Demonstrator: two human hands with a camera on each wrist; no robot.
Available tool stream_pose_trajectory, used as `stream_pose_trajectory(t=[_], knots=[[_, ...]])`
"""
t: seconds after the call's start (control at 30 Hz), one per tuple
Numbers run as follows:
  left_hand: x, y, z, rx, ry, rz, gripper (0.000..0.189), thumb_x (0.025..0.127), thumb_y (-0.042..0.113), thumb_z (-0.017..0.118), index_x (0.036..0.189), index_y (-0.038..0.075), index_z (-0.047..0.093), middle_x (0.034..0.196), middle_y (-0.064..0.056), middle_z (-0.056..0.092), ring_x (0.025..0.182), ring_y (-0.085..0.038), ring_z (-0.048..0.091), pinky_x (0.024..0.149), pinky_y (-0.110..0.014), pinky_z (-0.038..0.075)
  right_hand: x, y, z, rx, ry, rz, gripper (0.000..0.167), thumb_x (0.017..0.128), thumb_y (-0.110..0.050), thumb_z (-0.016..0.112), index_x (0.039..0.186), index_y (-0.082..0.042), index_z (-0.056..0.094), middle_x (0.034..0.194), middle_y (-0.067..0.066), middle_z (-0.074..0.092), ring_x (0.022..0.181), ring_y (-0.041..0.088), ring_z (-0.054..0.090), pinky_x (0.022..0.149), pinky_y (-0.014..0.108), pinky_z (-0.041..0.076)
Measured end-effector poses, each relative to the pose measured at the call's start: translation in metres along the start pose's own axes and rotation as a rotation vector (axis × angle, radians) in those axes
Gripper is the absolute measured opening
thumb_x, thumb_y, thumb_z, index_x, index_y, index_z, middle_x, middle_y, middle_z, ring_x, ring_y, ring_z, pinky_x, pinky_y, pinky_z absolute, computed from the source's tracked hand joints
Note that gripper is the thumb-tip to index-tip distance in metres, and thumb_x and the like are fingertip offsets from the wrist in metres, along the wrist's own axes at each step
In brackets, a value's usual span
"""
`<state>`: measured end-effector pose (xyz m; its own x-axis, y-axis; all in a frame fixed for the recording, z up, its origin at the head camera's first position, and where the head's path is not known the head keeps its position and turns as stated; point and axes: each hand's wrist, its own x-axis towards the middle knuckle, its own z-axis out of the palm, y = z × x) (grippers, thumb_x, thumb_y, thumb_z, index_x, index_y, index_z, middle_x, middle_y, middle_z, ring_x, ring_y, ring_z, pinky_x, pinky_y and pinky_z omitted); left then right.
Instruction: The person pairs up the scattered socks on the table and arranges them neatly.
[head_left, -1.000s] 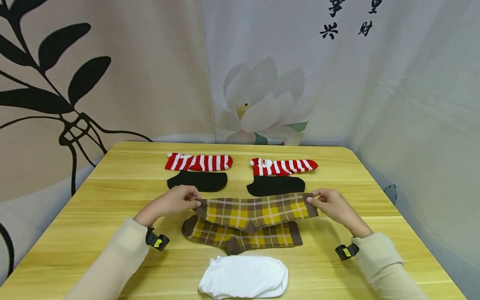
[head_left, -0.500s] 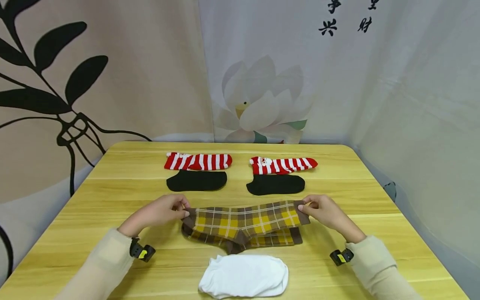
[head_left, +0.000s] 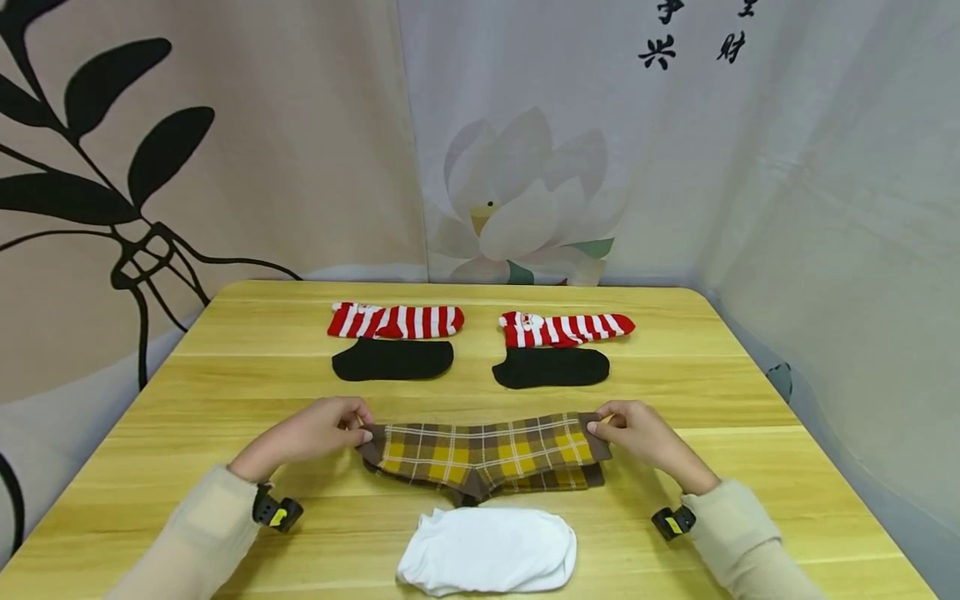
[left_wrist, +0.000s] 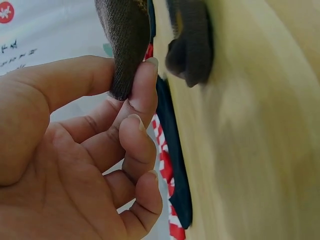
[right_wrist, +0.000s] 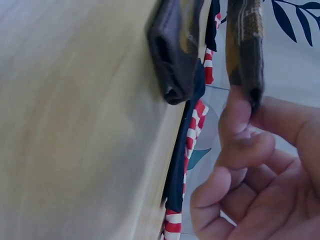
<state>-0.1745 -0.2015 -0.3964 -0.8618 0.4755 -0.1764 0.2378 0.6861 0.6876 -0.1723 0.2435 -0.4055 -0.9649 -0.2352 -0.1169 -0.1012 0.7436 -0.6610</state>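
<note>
A brown and yellow plaid sock (head_left: 495, 450) is stretched between both hands, above a second plaid sock (head_left: 558, 478) lying on the table. My left hand (head_left: 318, 432) pinches the toe end between thumb and index finger; in the left wrist view the brown tip (left_wrist: 125, 55) hangs from that pinch. On the other side my right hand (head_left: 645, 435) pinches the cuff end, seen edge-on in the right wrist view as a plaid band (right_wrist: 245, 45). The held sock covers most of the lower one. Just in front of them lies a white sock bundle (head_left: 487, 552).
Farther back on the wooden table (head_left: 247, 367) lie two black ankle socks, one left (head_left: 393, 360) and one right (head_left: 551, 368). Behind them are two red-and-white striped socks, the left one (head_left: 397, 322) and the right one (head_left: 566, 330). A printed curtain (head_left: 315, 142) hangs behind the table.
Both hands have drawn the held plaid sock toward the near side and slightly left, lowering it over the other plaid sock. The remaining socks have stayed put.
</note>
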Motion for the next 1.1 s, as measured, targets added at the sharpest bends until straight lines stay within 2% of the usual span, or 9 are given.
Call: stream_pose_trajectory(t=[0.2, 0.57, 0.77, 1.1], knots=[[0.004, -0.005, 0.004, 0.006, -0.003, 0.004, 0.012, 0.092, 0.013, 0.062, 0.1, 0.004, 0.061, 0.078, -0.001, 0.059, 0.063, -0.01, 0.047, 0.055, -0.023, 0.04, 0.004, 0.005, 0.004, -0.041, -0.009, 0.009, 0.022, 0.091, -0.018, 0.065, 0.102, 0.0, 0.068, 0.066, 0.002, 0.059, 0.055, 0.012, 0.043, 0.05, 0.024, 0.036], [0.004, -0.002, 0.011, 0.013, 0.01, 0.002, 0.009, 0.09, 0.008, 0.063, 0.097, 0.003, 0.061, 0.077, -0.002, 0.058, 0.065, -0.011, 0.048, 0.057, -0.024, 0.041, 0.006, 0.007, 0.011, -0.098, -0.02, 0.001, 0.014, 0.089, -0.015, 0.067, 0.093, -0.002, 0.07, 0.067, 0.0, 0.058, 0.06, 0.012, 0.047, 0.052, 0.023, 0.037], [0.002, -0.004, 0.015, 0.019, 0.007, -0.019, 0.009, 0.089, 0.009, 0.064, 0.096, 0.004, 0.062, 0.078, -0.001, 0.06, 0.068, -0.012, 0.051, 0.058, -0.025, 0.043, 0.005, 0.006, 0.016, -0.13, -0.046, 0.001, 0.012, 0.089, -0.015, 0.067, 0.091, -0.004, 0.07, 0.07, 0.0, 0.058, 0.062, 0.012, 0.047, 0.055, 0.024, 0.038], [0.006, -0.001, 0.02, 0.079, 0.039, -0.055, 0.008, 0.088, 0.01, 0.066, 0.093, 0.005, 0.063, 0.077, 0.0, 0.061, 0.067, -0.012, 0.051, 0.058, -0.025, 0.043, 0.009, 0.0, 0.015, -0.157, -0.056, 0.016, 0.011, 0.088, -0.013, 0.068, 0.09, -0.002, 0.068, 0.07, 0.001, 0.058, 0.061, 0.013, 0.046, 0.056, 0.027, 0.039]])
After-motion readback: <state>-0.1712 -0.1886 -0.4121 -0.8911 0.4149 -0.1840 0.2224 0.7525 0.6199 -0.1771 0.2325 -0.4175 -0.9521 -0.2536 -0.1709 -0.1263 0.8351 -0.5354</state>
